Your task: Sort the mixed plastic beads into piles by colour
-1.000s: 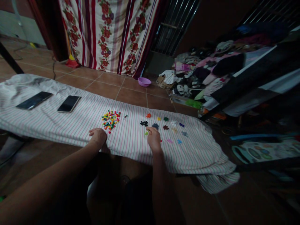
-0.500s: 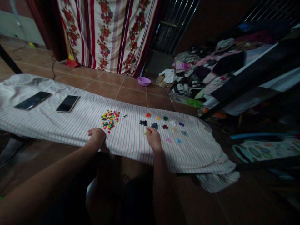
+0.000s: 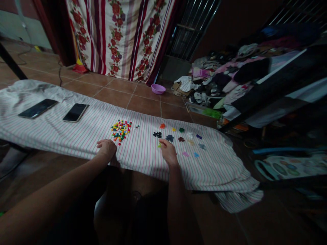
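My right hand (image 3: 169,153) is low over the striped cloth (image 3: 143,153), thumb and forefinger drawn together beside a few lime-green beads (image 3: 159,145). Whatever is between those fingertips is too small to make out. Just beyond them are a black bead group (image 3: 157,134) and a dark grey group (image 3: 169,137). Near the cloth's front edge my left hand (image 3: 107,149) rests with its fingers curled, their undersides hidden. A pile of mixed coloured beads (image 3: 121,130) lies just past it, one red bead (image 3: 119,144) close to the knuckles.
Small single-colour groups spread rightward, among them orange (image 3: 162,126), dark green (image 3: 181,130), brown (image 3: 181,139), pink (image 3: 185,154) and blue (image 3: 196,154). A phone (image 3: 76,112) and a tablet (image 3: 38,108) lie at left. A purple basin (image 3: 158,89) stands on the floor.
The whole view has shifted slightly. Both hands stay in nearly the same places, and the bead groups look unchanged.
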A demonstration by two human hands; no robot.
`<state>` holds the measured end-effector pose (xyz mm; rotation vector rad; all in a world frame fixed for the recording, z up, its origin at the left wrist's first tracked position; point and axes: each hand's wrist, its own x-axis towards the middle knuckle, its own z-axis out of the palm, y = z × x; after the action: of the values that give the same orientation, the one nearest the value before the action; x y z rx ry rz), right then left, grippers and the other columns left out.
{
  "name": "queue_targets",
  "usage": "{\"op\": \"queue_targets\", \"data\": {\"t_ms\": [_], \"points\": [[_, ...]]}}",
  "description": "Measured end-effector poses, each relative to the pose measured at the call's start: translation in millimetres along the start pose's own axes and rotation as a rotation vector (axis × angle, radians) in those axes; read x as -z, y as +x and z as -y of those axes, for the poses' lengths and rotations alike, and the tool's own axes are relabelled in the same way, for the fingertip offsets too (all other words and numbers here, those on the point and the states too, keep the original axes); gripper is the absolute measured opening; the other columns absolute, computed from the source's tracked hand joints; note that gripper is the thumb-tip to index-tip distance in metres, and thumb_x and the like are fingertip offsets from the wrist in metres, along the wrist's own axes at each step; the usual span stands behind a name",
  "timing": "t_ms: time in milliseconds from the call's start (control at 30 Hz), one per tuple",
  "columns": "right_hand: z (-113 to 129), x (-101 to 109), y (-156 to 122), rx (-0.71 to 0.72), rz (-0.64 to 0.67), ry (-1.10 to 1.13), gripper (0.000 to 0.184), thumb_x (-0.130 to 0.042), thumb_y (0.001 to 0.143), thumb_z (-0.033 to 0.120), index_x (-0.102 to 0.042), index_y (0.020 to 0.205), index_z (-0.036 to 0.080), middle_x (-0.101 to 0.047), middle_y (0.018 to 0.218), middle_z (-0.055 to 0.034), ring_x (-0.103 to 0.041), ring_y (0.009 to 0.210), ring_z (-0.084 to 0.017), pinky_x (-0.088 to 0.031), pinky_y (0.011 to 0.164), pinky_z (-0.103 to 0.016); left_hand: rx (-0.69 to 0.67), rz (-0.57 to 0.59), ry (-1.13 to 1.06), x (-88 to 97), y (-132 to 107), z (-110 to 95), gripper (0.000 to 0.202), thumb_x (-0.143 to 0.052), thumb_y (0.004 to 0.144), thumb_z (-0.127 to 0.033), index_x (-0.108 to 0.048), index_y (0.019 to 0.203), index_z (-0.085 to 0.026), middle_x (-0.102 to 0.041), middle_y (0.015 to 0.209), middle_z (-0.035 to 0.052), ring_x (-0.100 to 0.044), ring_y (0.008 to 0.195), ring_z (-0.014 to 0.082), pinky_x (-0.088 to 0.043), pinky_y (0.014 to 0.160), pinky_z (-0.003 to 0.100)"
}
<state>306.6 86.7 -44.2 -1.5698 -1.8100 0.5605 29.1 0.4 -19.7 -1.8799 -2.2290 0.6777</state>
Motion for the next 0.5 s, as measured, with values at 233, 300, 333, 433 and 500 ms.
{"op": "queue_targets", "data": {"t_ms": [233,300,333,433,500], "points": [[1.6,0.2,-0.7,0.0,0.001,0.05,0.041,-0.039,0.077,0.01,-0.073,0.098,0.021,-0.074,0.101,-0.0042,-0.068,0.099,-0.018,-0.05,0.098,-0.037,-0.015,0.009,-0.005,0.0,0.3,0.2,0.04,-0.037,0.083,-0.007,-0.061,0.109,0.013,-0.064,0.105,0.0406,-0.066,0.098,0.0433,-0.054,0.066,0.044],[1.6,-0.5,-0.8,-0.012,-0.006,0.058,0.042,-0.039,0.075,0.009,-0.073,0.099,0.021,-0.074,0.102,-0.004,-0.068,0.099,-0.017,-0.049,0.099,-0.037,-0.015,0.01,0.0,-1.0,0.9,-0.1,0.042,-0.035,0.081,-0.005,-0.061,0.108,0.014,-0.064,0.105,0.0404,-0.066,0.098,0.0436,-0.053,0.065,0.044],[1.8,-0.8,-0.7,-0.011,-0.008,0.059,0.043,-0.04,0.074,0.009,-0.072,0.099,0.021,-0.074,0.102,-0.0043,-0.068,0.1,-0.018,-0.049,0.099,-0.037,-0.014,0.01,0.003,-1.6,1.2,-0.3,0.043,-0.034,0.08,-0.005,-0.06,0.107,0.014,-0.064,0.104,0.0405,-0.066,0.098,0.0438,-0.053,0.065,0.044],[4.0,-0.6,0.4,-0.001,-0.021,0.058,0.042,-0.041,0.073,0.009,-0.073,0.098,0.019,-0.074,0.104,-0.0066,-0.067,0.102,-0.019,-0.048,0.1,-0.038,-0.008,0.003,0.009,-2.8,1.5,-0.8,0.043,-0.033,0.08,-0.003,-0.06,0.107,0.015,-0.064,0.103,0.0409,-0.066,0.097,0.0438,-0.053,0.064,0.042],[8.1,0.0,2.0,-0.009,-0.055,0.068,0.039,-0.041,0.076,0.011,-0.073,0.097,0.019,-0.074,0.104,-0.0072,-0.067,0.102,-0.02,-0.049,0.099,-0.038,-0.005,-0.005,0.007,-2.6,1.1,-0.9,0.042,-0.033,0.081,-0.004,-0.06,0.107,0.015,-0.064,0.103,0.0404,-0.066,0.097,0.0433,-0.053,0.064,0.042]]}}
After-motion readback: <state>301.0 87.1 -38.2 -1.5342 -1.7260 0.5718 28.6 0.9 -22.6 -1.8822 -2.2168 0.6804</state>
